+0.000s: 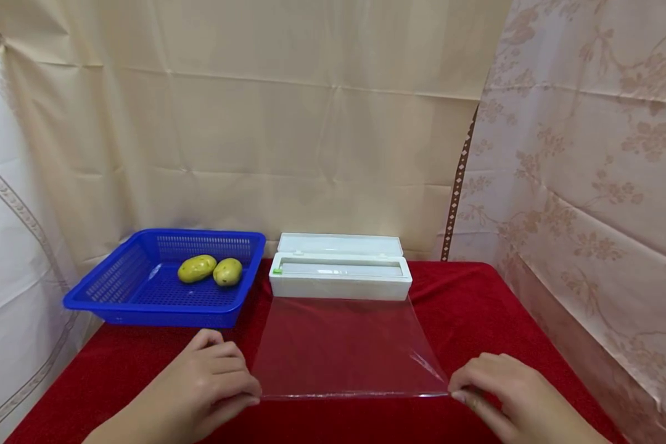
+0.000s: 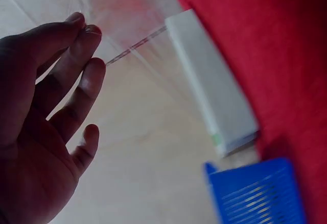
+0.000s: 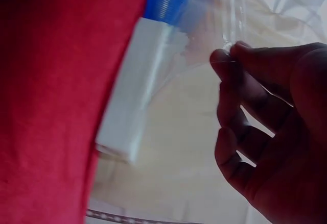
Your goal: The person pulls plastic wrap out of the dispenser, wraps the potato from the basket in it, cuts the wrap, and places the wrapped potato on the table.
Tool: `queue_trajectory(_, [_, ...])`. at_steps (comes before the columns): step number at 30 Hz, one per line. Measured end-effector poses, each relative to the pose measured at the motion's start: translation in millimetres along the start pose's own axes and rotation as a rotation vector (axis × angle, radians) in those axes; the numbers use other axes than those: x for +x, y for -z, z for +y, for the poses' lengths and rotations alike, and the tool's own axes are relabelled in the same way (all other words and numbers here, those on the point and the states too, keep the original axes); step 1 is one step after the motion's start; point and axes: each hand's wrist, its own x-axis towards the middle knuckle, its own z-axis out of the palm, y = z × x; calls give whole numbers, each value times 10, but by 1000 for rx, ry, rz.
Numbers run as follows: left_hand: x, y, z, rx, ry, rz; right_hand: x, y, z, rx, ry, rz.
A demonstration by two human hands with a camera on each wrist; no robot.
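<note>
A sheet of clear plastic wrap (image 1: 344,348) stretches toward me from a white wrap dispenser box (image 1: 340,287) whose lid stands raised at the back. At the sheet's near left corner, my left hand (image 1: 200,385) pinches the edge between thumb and fingers. My right hand (image 1: 513,391) pinches the near right corner; the right wrist view shows thumb and index fingertip meeting on the film (image 3: 232,20). Between the two hands the near edge runs taut and nearly straight. Inside the box, a small green piece (image 1: 277,271) shows at the left end.
Left of the box stands a blue plastic basket (image 1: 163,317) with two potatoes (image 1: 197,269) in it. A red cloth (image 1: 466,308) covers the table. Beige curtains (image 1: 311,123) hang behind, and a floral curtain (image 1: 599,185) hangs along the right side.
</note>
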Motion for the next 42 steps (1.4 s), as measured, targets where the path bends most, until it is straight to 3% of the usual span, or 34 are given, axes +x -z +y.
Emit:
queue_trajectory(3, [-137, -225, -52, -12, -11, -60, -42, -165, 82, 103, -18, -126])
queue_trajectory(8, [-276, -542, -137, 39, -77, -80, -27, -375, 193, 234, -37, -269])
queue_trajectory(14, [-316, -705, -168, 39, 28, -193, 26, -569, 247, 291, -127, -355])
queue_trajectory(25, [-332, -741, -201, -54, 231, -425, 75, -717, 342, 335, -327, -487])
queue_trajectory(31, [-305, -725, -217, -136, 323, -502, 58, -743, 382, 416, -368, -516])
queue_trajectory(35, [-274, -744, -285, -212, 376, -458, 75, -710, 414, 467, -282, -512])
queue_trajectory(39, [-235, -793, -416, -228, 426, -407, 193, -678, 494, 414, -190, -441])
queue_trajectory(42, [-187, -848, -538, -219, 478, -404, 352, -696, 608, 323, -204, -354])
